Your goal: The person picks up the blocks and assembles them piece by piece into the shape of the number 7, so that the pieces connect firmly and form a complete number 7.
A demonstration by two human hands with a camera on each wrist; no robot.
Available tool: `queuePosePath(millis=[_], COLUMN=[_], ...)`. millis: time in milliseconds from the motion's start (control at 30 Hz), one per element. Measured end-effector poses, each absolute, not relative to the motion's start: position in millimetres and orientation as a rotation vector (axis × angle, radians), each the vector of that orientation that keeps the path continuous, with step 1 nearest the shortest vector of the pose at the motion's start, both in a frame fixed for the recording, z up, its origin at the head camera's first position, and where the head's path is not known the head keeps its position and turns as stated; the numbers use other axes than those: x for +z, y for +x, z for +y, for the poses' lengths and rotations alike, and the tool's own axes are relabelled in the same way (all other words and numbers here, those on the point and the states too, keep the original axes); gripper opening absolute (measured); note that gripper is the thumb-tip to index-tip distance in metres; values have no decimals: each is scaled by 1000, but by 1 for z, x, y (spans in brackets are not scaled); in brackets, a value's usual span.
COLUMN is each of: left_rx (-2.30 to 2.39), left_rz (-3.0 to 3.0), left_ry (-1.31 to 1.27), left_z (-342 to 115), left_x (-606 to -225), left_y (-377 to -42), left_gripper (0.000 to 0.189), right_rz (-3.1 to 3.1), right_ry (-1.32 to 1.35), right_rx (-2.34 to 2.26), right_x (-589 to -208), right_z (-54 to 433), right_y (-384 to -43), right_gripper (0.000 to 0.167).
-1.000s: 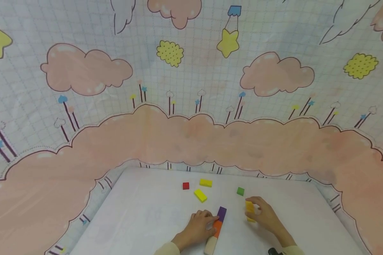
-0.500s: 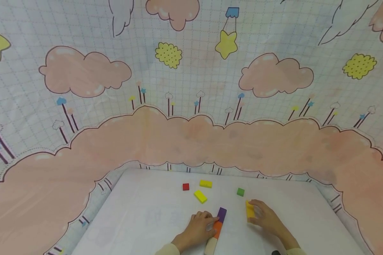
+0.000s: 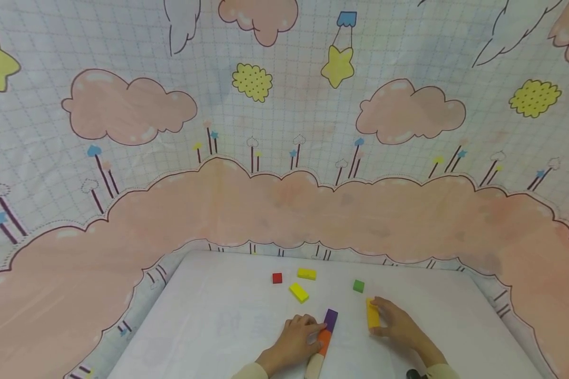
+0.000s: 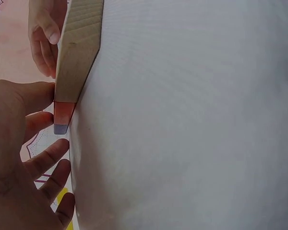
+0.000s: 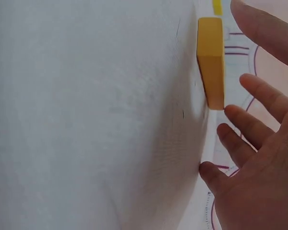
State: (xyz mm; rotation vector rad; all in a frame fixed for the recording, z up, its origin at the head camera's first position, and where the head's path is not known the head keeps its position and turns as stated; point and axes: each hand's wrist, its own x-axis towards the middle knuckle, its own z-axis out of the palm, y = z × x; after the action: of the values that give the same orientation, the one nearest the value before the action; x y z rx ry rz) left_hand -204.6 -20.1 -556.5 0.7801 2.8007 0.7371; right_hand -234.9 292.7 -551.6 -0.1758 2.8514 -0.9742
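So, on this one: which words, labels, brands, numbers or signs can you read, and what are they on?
None: no word, label, brand, number or sign is readable.
White table: faint marks left of the left hand, too blurred to tell if they are writing.
Backdrop: drawn clouds and stars, no readable lettering.
Orange-yellow block: no text on the sides in view.
Black object: too small to tell.

Purple blk (image 3: pixel 331 317), orange blk (image 3: pixel 326 341) & plain wood blk (image 3: pixel 315 365) lie end to end in a slanted row on table (image 3: pixel 194 316). Amber rect. blk (image 3: pixel 372 316) is apart, to row's R.
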Motion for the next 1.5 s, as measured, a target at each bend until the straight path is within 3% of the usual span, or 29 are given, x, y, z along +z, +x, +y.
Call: queuePosePath(millis=[667,1500], left_rx=[728,738], left_rz=[2806,2790], left_ry=[787,772], left_z=[-19,-21], left_x=[-559,-558], left_y=[-205,-205], left_gripper=[45,46], right_rz=[2880,2801], right_ry=[-250,-87], right_rx=[-965,-915], right_x=[-555,-553], right_z=[298,299], right_y=[-236,-238], right_gripper=[71,69])
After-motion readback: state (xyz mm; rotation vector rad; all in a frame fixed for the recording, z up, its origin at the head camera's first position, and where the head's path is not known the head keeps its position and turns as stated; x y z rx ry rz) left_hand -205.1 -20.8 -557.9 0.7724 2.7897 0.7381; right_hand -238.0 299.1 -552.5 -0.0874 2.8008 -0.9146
